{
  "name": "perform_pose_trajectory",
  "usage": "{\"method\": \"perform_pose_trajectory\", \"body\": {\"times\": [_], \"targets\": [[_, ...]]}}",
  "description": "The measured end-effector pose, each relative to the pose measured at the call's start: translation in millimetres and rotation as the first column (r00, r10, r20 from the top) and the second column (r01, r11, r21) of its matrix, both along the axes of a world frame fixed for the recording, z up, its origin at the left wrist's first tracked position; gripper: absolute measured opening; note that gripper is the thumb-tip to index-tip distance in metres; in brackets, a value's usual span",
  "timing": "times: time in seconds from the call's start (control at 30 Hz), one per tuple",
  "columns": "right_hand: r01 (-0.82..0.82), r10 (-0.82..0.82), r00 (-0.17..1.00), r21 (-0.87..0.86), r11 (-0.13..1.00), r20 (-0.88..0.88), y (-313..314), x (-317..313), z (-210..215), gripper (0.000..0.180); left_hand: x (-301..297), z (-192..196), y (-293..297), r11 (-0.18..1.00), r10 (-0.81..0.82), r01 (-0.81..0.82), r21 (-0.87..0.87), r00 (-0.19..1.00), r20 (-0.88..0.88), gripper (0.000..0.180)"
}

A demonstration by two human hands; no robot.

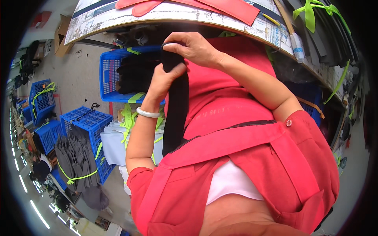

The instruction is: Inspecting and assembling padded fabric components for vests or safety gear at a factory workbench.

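Observation:
A long black fabric strip (176,114) hangs down in front of my red apron (224,90), its upper end raised between my hands. My left hand (165,80), with a white bangle above it, is closed around the strip a little below the top, the thumb lying across it. At the top end, my right hand (195,49) pinches the strip between thumb and fingers. Part of the strip is hidden behind the fingers.
A worktable (94,29) with red flat pieces (232,10) lies ahead. Below it sits a blue crate (106,78) of black pieces. At left are more blue crates (88,114) and a tied grey fabric bundle (76,157). Dark strips (323,43) hang at right.

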State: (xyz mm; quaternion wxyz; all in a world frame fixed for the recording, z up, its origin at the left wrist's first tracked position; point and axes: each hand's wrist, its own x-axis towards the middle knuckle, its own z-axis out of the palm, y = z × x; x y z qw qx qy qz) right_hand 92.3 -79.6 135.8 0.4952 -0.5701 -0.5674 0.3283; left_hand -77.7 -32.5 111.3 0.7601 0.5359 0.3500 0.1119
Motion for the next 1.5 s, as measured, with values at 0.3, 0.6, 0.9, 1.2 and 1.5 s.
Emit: {"method": "perform_pose_trajectory", "body": {"times": [0.3,0.6,0.9,1.2,1.5], "targets": [[0.013,-0.089,0.962,-0.282,0.959,-0.26,-1.7,0.1,-20.1,0.05,5.4,1.3,-10.6,0.989,-0.023,0.02,0.145,1.0,0.02,0.014],[0.038,-0.038,0.999,-0.022,0.999,0.031,-21.7,-7.2,-15.3,0.021,0.2,-2.1,-9.4,0.978,0.075,-0.054,-0.203,0.992,0.099,0.021],[0.018,-0.006,0.999,-0.333,0.943,0.039,-7.3,0.8,-24.7,0.044,3.3,-15.2,-15.1,0.989,0.009,-0.015,0.148,0.999,0.039,0.016],[0.005,-0.001,1.0,-0.205,0.979,0.016,-19.7,-2.0,-23.1,0.031,-1.9,-14.2,-13.8,0.996,0.089,-0.088,-0.033,0.996,0.021,0.014],[-0.276,0.083,0.846,-0.3,0.913,-0.527,-31.9,20.1,-10.7,0.039,-14.1,5.4,-25.3,0.986,0.091,-0.101,0.133,0.992,0.086,0.014]]}}
